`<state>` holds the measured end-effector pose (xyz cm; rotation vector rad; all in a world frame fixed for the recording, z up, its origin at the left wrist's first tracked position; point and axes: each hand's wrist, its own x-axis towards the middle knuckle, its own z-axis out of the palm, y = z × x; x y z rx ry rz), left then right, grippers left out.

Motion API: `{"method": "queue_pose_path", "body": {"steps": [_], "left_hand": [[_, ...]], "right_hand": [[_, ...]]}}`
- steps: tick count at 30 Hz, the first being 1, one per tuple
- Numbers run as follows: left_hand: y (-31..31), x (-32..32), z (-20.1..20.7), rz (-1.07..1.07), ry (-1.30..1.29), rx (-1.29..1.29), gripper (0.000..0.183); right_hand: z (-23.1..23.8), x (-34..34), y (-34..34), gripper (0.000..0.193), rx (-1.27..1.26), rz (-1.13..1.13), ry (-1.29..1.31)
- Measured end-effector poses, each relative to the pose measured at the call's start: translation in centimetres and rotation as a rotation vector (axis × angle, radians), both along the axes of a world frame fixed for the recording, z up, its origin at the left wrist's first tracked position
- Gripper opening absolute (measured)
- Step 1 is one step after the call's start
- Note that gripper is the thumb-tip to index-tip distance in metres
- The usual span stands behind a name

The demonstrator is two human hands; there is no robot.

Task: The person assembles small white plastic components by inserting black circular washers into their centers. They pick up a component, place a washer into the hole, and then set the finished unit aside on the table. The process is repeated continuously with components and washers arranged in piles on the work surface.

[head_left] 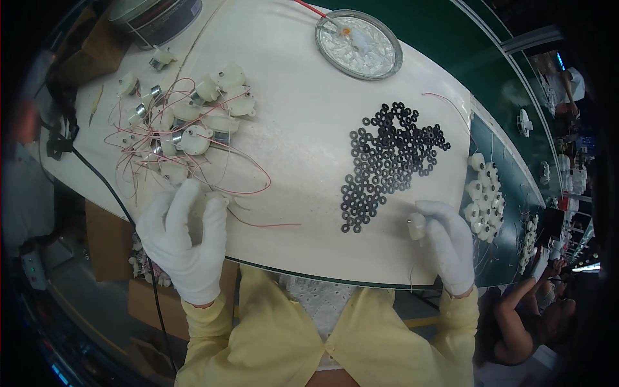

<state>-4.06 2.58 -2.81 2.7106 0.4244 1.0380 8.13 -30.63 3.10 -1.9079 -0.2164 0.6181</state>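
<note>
In a white glove, my left hand (182, 242) is at the near edge of a tangled pile of small white motors (195, 140) with thin red and white wires. Its thumb and fingers are spread, with a gap between them. A white part shows at the thumb tip; I cannot tell whether the thumb touches it. My right hand (449, 245), gloved too, pinches a small white motor (416, 227) near the table's front edge. Many small black rubber rings (387, 158) lie flat in a patch just beyond that motor.
At the back is a round metal dish (329, 55) holding a whitish substance and a red-handled brush (313, 9). White motors with black rings (483, 197) stand on the green surface at right. A black cable (106, 177) crosses the table's left edge. Another person (535, 316) sits at far right.
</note>
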Motion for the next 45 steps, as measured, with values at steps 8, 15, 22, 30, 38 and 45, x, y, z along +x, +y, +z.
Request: {"method": "queue_pose_path", "body": {"steps": [8,15,22,30,38,45], "left_hand": [[-0.3,0.4,-0.2,-0.296,0.02,-0.083,0.055],[-0.1,1.2,0.3,-0.368,0.081,-0.15,0.051],[0.2,1.0,0.2,-0.415,0.101,-0.195,0.047],[0.9,-2.4,-1.0,-0.447,-0.272,-0.659,0.029],[3.9,-2.2,-0.8,-0.791,-0.354,-0.697,0.035],[0.7,-1.5,-1.3,-0.458,-0.277,-0.653,0.039]], "right_hand": [[0.2,0.4,1.6,0.033,-0.147,0.049,-0.101],[-1.4,1.5,3.7,0.037,-0.415,0.37,-0.853],[-0.8,1.3,4.2,0.04,-0.613,0.491,-0.988],[1.8,-0.1,3.9,0.029,-0.802,0.629,-0.965],[0.9,0.0,4.5,0.021,-0.784,0.604,-0.905],[-1.9,0.0,-0.1,0.016,-0.711,0.12,-0.77]]}}
